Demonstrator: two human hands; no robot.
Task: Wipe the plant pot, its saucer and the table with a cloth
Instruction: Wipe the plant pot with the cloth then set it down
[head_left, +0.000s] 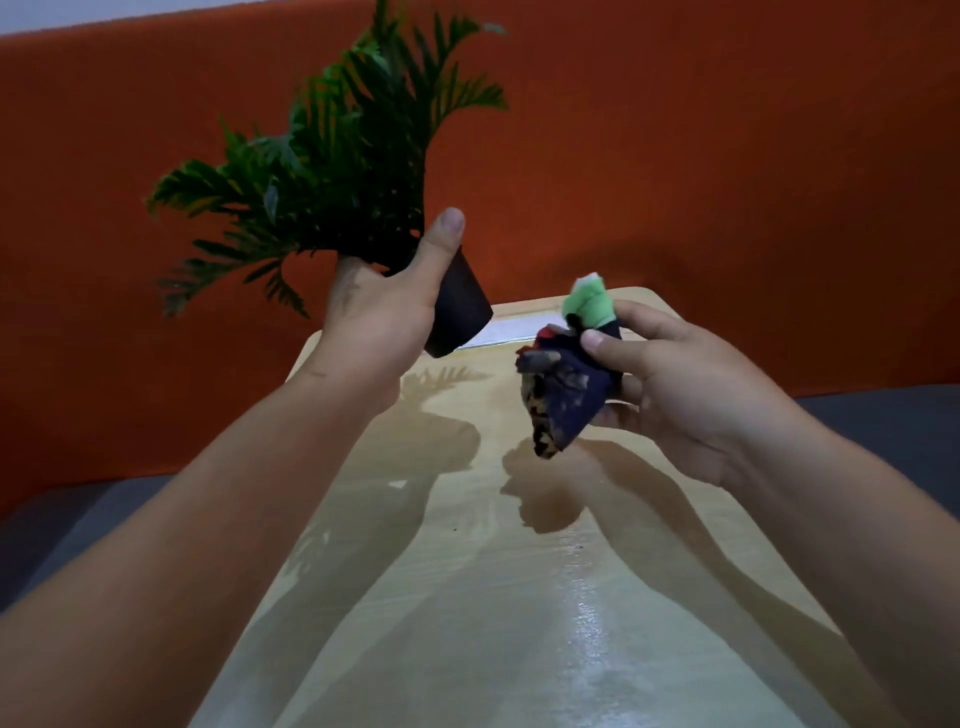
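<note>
My left hand (382, 306) grips a small dark plant pot (462, 306) and holds it in the air above the far end of the table, tilted so its base points down to the right. Green fern-like leaves (332, 156) fan out up and to the left of it. My right hand (670, 384) is closed on a bunched cloth (563, 395), dark blue with patterned patches and a green end sticking up. The cloth hangs a short way right of the pot and does not touch it. No saucer is visible.
A glossy light wooden table (493, 597) runs from me to the far edge, showing arm shadows and small dark specks. A white strip (511, 330) lies at its far end. An orange wall panel (727, 182) stands behind, with grey floor on both sides.
</note>
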